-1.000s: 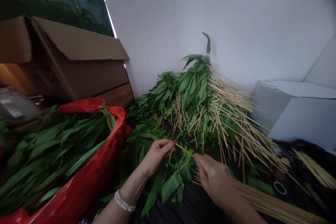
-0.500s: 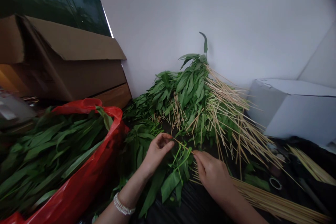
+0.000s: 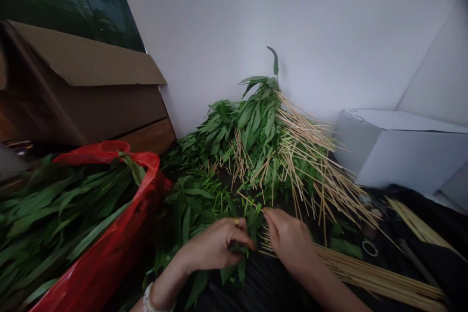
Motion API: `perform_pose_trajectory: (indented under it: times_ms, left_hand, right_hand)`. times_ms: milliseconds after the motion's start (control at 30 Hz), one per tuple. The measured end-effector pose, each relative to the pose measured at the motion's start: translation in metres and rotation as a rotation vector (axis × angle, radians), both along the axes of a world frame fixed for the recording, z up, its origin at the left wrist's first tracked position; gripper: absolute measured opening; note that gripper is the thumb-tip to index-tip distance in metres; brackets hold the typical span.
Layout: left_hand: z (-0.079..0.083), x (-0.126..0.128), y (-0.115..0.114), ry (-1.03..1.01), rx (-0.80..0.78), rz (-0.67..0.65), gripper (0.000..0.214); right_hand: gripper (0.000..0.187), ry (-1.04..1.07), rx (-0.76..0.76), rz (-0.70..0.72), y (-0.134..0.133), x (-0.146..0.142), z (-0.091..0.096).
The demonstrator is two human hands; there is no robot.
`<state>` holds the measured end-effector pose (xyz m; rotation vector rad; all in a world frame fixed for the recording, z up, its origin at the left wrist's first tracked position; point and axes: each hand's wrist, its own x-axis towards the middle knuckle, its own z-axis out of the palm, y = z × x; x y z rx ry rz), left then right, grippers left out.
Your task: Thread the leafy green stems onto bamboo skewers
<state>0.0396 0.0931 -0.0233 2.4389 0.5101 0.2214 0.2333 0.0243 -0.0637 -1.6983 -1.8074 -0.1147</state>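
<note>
My left hand (image 3: 215, 246) is closed around a small bunch of green leafy stems (image 3: 243, 234) low in the middle. My right hand (image 3: 288, 239) pinches a thin bamboo skewer (image 3: 250, 202) whose point passes through that bunch. Just behind the hands rises a big heap of skewered greens (image 3: 263, 141), its sticks fanning out to the right. A wrist bracelet (image 3: 148, 302) shows at the bottom edge.
A red plastic bag of long green leaves (image 3: 84, 214) lies at the left. Cardboard boxes (image 3: 87, 92) stand behind it. A white box (image 3: 395, 151) sits at the right by the wall. Loose bare skewers (image 3: 376, 278) lie on black sheeting at the lower right.
My left hand has dropped from the skewer's tip down onto the leaves and closed on them. The right hand holds the skewer in nearly the same place. The view has shifted right.
</note>
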Motion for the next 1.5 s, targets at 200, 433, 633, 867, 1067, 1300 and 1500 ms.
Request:
perform_pose_trajectory:
  times_ms: [200, 433, 633, 867, 1067, 1300, 1500]
  left_hand:
    - [-0.008, 0.002, -0.003, 0.103, 0.229, 0.097, 0.019]
    - [-0.004, -0.001, 0.006, -0.517, -0.373, 0.126, 0.013]
    - [0.007, -0.016, 0.024, -1.236, -1.129, 0.349, 0.02]
    - [-0.001, -0.011, 0.038, -1.034, -1.033, 0.746, 0.036]
    - [-0.009, -0.006, 0.036, -0.85, -0.832, 0.837, 0.037]
    - [-0.008, -0.006, 0.029, -0.762, -0.787, 0.753, 0.033]
    - [-0.008, -0.006, 0.03, -0.78, -0.788, 0.728, 0.038]
  right_hand:
    - [0.026, 0.007, -0.038, -0.017, 0.002, 0.002, 0.001]
    - [0.026, -0.009, -0.058, -0.033, 0.001, 0.003, 0.0]
    - [0.027, -0.002, -0.029, -0.022, 0.001, 0.003, -0.002]
    - [0.028, 0.044, 0.116, 0.091, -0.002, 0.001, -0.001]
    - [0.03, 0.034, 0.182, 0.173, -0.006, -0.005, 0.001]
    - [0.031, 0.009, 0.121, 0.165, -0.006, -0.003, 0.0]
    - [0.03, 0.014, 0.125, 0.167, -0.006, -0.003, 0.0]
